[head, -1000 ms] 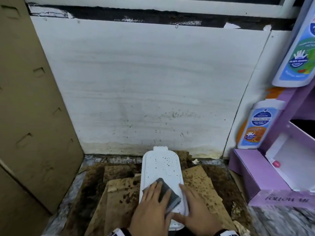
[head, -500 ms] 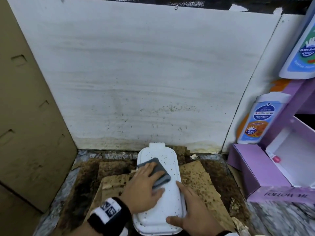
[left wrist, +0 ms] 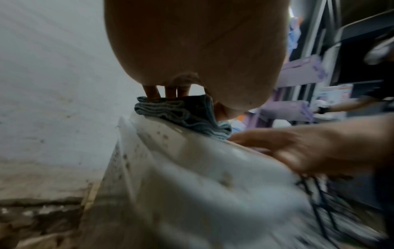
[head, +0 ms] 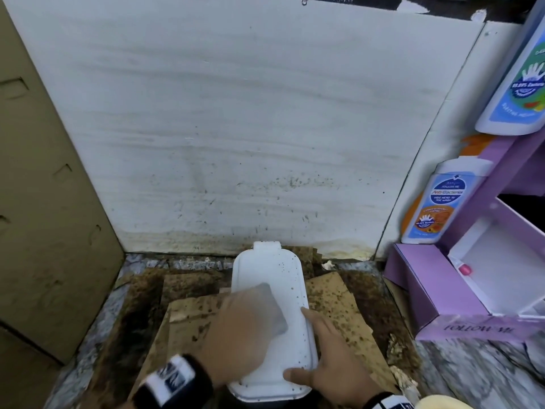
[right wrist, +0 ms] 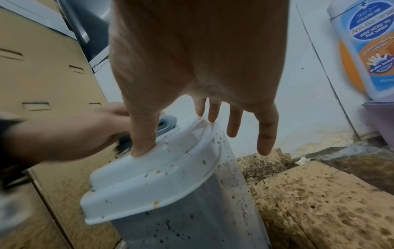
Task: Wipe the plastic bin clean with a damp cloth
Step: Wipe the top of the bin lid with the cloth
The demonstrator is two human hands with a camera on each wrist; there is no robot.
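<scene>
The plastic bin stands against the wall, its white lid (head: 277, 270) speckled brown and its grey body (right wrist: 192, 222) spotted with dirt. My left hand (head: 250, 317), blurred by motion, presses a folded grey-blue cloth (left wrist: 183, 114) flat on the lid's middle, with its fingers (left wrist: 168, 92) on top of the cloth. My right hand (head: 312, 349) steadies the bin. Its thumb (right wrist: 142, 143) rests on the near part of the lid (right wrist: 149, 182), and its straight fingers lie along the right rim. The cloth (head: 278, 323) shows only as a grey smear in the head view.
A brown cardboard box (head: 44, 202) walls off the left. A stained white wall (head: 236, 113) is right behind the bin. A purple display box (head: 427, 290) with a wash bottle (head: 436, 202) stands at the right. Dirty cardboard sheets (head: 333, 305) cover the stone surface around the bin.
My left hand slid the cloth up to the lid's far half, then back toward the middle, where it is now blurred. My right hand has stayed on the lid's right edge.
</scene>
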